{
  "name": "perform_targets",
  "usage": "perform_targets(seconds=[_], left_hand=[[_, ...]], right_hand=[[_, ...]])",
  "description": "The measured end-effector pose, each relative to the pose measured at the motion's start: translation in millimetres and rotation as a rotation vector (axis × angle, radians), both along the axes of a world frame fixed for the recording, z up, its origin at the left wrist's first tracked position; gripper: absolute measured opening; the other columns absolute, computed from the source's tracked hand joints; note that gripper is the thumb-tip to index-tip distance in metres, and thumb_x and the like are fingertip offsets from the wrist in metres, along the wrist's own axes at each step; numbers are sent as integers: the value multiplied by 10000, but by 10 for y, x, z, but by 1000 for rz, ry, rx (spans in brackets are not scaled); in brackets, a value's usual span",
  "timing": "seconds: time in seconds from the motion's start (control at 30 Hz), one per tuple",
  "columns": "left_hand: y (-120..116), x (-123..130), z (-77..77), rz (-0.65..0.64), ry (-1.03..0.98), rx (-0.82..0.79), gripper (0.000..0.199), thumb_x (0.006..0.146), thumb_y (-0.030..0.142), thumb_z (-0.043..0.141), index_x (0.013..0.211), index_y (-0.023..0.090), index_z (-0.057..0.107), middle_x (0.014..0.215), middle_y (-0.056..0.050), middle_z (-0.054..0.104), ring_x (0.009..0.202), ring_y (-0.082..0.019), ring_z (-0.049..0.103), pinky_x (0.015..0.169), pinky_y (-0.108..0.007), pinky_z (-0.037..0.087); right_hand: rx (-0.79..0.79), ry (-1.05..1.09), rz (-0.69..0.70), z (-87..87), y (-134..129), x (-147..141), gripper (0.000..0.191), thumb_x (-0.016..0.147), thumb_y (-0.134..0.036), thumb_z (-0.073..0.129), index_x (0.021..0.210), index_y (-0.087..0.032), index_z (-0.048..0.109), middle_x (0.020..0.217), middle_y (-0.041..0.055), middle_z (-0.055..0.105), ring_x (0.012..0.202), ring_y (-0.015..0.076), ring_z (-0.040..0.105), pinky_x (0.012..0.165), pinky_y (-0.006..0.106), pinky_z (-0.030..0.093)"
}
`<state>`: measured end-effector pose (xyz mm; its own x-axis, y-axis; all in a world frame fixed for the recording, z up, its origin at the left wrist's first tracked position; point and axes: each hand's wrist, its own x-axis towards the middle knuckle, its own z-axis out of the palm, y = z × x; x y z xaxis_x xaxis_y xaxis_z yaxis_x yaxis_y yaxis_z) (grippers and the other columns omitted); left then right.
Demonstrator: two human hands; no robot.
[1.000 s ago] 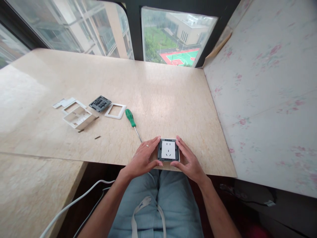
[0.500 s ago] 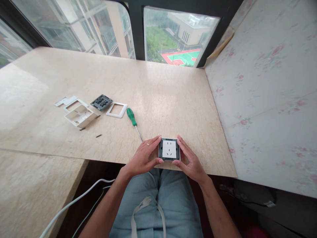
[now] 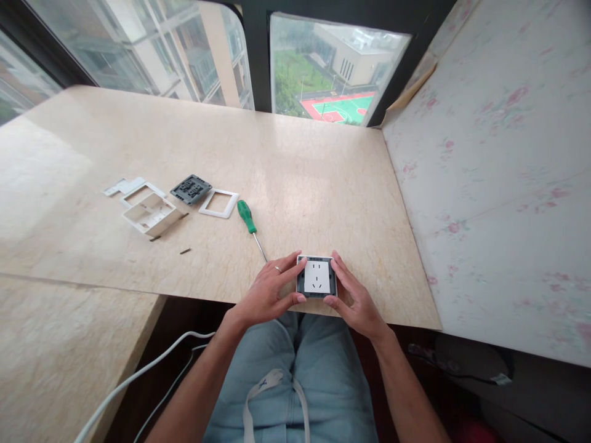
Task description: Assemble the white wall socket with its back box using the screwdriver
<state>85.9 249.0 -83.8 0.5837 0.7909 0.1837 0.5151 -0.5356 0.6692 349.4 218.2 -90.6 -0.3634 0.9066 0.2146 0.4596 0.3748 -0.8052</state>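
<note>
A wall socket with a white face and dark grey frame [image 3: 317, 277] sits on a white base near the front edge of the marble-patterned surface. My left hand [image 3: 270, 286] grips its left side, thumb at the lower corner and one finger on the grey frame at the upper left. On the opposite side, my right hand [image 3: 353, 293] holds the socket between thumb and fingers. A screwdriver with a green handle [image 3: 246, 216] lies left of the socket, its shaft pointing toward my left hand, which hides the tip.
Left of the screwdriver lie a white frame [image 3: 218, 203], a dark grey socket module [image 3: 191, 189], an open white box [image 3: 152, 214], white plates [image 3: 124, 186] and small screws [image 3: 185, 251]. A floral wall [image 3: 498, 184] bounds the right; a white cable [image 3: 138, 375] hangs below the edge.
One finger of my left hand has shifted onto the upper left of the socket's grey frame. Both hands otherwise keep nearly the same place around the socket.
</note>
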Motion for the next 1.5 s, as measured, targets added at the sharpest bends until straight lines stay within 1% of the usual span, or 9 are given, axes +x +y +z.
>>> perform_targets(seconds=[0.27, 0.4, 0.57, 0.73, 0.87, 0.97, 1.17, 1.3, 1.5], left_hand=[[-12, 8, 5, -4, 20, 23, 671, 1000, 531, 485, 1550, 170, 356, 1585, -165, 319, 1466, -274, 330, 1134, -459, 354], [-18, 27, 23, 4, 34, 7, 660, 1006, 523, 469, 1554, 173, 352, 1575, -168, 336, 1453, -286, 346, 1132, -474, 354], [-20, 39, 37, 10, 37, 14, 655, 1008, 525, 466, 1545, 164, 362, 1562, -161, 361, 1444, -275, 360, 1131, -462, 357], [-23, 54, 57, 19, 66, 9, 665, 1005, 544, 463, 1538, 157, 370, 1568, -159, 354, 1452, -270, 347, 1134, -455, 353], [-31, 66, 94, 14, 82, -5, 665, 1011, 542, 445, 1534, 137, 368, 1575, -170, 336, 1461, -278, 330, 1141, -473, 342], [-43, 71, 111, 16, 95, -23, 674, 1014, 545, 433, 1535, 123, 363, 1580, -173, 325, 1464, -284, 322, 1148, -480, 336], [-64, 82, 94, 31, 113, -25, 692, 1020, 572, 385, 1542, 117, 355, 1592, -171, 304, 1466, -288, 316, 1153, -487, 319], [-75, 78, 102, 25, 141, -29, 718, 1023, 599, 346, 1556, 119, 336, 1603, -157, 286, 1471, -281, 303, 1159, -473, 307], [-92, 84, 102, 26, 176, -29, 729, 1031, 606, 290, 1572, 117, 308, 1624, -144, 236, 1493, -273, 261, 1175, -451, 277]], right_hand=[[24, 7, -9, 0, 12, -18, 804, 921, -279, 661, 1605, -316, 239, 1635, 91, 218, 1505, 265, 252, 1202, 508, 304], [-40, 42, -12, -32, 12, 6, 777, 915, -304, 670, 1592, -277, 290, 1624, 112, 247, 1502, 273, 258, 1203, 523, 298], [-141, 111, 1, -89, 17, 41, 760, 912, -326, 677, 1577, -253, 319, 1633, 118, 214, 1510, 285, 226, 1199, 538, 305], [-184, 105, 8, -26, 15, 35, 749, 924, -348, 661, 1578, -238, 312, 1640, 121, 177, 1517, 278, 197, 1205, 530, 294], [-238, 24, 22, 48, 20, 32, 767, 944, -388, 629, 1595, -220, 260, 1650, 128, 112, 1527, 272, 158, 1208, 529, 285], [-264, -12, 20, 33, 29, 48, 779, 941, -423, 626, 1593, -205, 259, 1647, 136, 130, 1528, 267, 164, 1212, 527, 277], [-296, 125, 18, -141, 11, 72, 766, 945, -390, 626, 1597, -239, 254, 1656, 107, 128, 1524, 257, 190, 1212, 497, 288], [-284, 205, -9, -207, -19, 56, 763, 932, -353, 652, 1591, -264, 277, 1655, 92, 149, 1521, 252, 210, 1215, 487, 286], [-126, 98, -21, -189, -37, 42, 680, 947, -309, 634, 1554, -385, 336, 1648, 29, 200, 1530, 246, 192, 1216, 540, 250]])
